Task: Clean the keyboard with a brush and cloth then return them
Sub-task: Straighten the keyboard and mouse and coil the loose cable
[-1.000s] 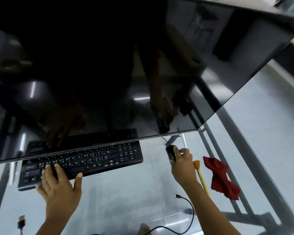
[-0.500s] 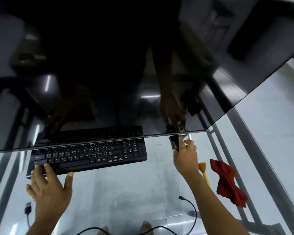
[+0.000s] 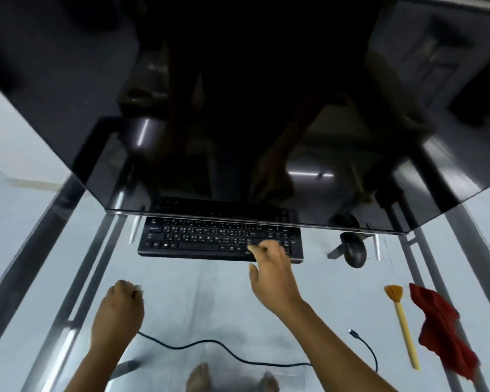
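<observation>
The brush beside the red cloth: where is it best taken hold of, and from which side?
Probably take the brush by its pale handle, near the middle, not by the orange bristles at the far end. It lies flat on the glass table, so come from above and pinch across the thin width. Approach from the left, since the red cloth lies close on its right.
</observation>
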A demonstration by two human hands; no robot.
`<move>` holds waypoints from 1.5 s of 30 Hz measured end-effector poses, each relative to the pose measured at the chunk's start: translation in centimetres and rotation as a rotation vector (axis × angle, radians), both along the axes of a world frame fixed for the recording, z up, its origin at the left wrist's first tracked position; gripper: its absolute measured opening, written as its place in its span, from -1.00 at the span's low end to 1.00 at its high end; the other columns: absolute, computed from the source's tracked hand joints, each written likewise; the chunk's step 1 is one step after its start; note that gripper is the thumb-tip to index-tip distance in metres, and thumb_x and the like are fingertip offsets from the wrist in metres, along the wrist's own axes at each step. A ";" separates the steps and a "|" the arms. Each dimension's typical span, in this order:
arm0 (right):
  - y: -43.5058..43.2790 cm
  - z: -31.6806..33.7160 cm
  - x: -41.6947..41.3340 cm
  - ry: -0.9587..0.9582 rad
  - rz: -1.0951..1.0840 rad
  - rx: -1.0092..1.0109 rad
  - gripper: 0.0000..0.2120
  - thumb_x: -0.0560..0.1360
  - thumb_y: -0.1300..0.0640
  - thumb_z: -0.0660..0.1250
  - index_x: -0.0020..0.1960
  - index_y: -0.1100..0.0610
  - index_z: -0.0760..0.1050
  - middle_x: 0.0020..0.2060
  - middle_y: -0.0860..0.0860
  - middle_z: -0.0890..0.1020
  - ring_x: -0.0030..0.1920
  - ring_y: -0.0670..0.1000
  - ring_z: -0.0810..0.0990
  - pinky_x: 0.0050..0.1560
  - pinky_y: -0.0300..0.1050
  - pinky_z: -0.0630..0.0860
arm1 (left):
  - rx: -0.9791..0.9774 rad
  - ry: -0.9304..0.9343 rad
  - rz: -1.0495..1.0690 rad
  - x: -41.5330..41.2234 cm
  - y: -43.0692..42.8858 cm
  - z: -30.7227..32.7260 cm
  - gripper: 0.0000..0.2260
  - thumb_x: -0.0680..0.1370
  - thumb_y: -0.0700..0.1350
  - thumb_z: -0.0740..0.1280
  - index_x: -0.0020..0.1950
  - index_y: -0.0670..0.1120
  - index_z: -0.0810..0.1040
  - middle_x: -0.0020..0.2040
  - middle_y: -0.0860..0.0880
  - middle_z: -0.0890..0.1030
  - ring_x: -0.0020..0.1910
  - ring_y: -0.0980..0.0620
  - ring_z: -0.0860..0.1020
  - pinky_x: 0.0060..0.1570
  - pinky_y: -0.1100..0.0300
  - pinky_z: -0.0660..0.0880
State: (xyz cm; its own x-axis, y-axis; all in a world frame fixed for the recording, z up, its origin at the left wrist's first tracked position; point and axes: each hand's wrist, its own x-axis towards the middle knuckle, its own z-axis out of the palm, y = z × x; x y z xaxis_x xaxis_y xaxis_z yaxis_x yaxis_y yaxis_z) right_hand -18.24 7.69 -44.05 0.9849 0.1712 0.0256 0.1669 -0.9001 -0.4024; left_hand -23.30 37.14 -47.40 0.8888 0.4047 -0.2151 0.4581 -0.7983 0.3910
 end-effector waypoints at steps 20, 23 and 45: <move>1.7 25.7 0.7 0.104 0.283 0.374 -0.94 0.53 0.16 0.24 -0.02 0.05 0.46 -0.29 -0.09 0.55 -0.32 -0.17 0.48 -0.28 -0.21 0.47 | -0.290 -0.591 -0.771 5.6 -10.2 24.0 -0.61 0.60 0.27 0.03 -0.12 0.08 0.52 -0.39 0.13 0.52 -0.39 0.17 0.50 -0.38 0.20 0.41; -2.3 28.2 0.1 0.131 0.249 0.482 -0.88 0.54 0.20 0.26 0.03 0.01 0.48 -0.34 -0.11 0.50 -0.36 -0.19 0.42 -0.28 -0.24 0.41 | -0.656 -0.354 -0.788 3.8 -11.3 26.7 -0.60 0.61 0.18 0.16 -0.27 -0.01 0.57 -0.51 0.07 0.35 -0.52 0.14 0.32 -0.41 0.23 0.26; -4.6 37.5 -3.5 -0.384 0.388 0.410 -0.90 0.50 0.12 0.41 -0.01 0.03 0.68 -0.22 0.00 0.62 -0.26 -0.05 0.56 -0.15 -0.24 0.46 | -0.997 -0.349 -0.865 1.6 -14.2 36.6 -0.60 0.68 0.05 0.10 -0.23 -0.17 0.45 -0.48 -0.01 0.24 -0.53 0.06 0.23 -0.32 0.10 0.30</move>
